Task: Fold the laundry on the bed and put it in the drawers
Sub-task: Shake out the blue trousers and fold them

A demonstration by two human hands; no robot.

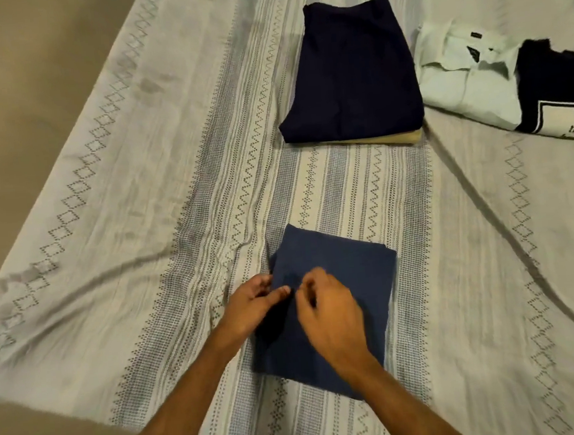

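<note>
A folded blue garment (344,271) lies on the patterned bedsheet (160,199) in front of me. My left hand (254,305) rests at its left edge, thumb and fingers pinching the cloth there. My right hand (327,310) hovers over the garment's middle with its fingers curled toward the same spot; whether it grips the cloth is blurred. Farther up the bed sits a folded dark navy garment (353,71) stacked on a folded beige one (392,138).
At the right edge lie a pale white shirt (466,76) and a dark navy and white printed garment (557,93), partly overlapping. A tan surface (10,84) borders the bed on the left.
</note>
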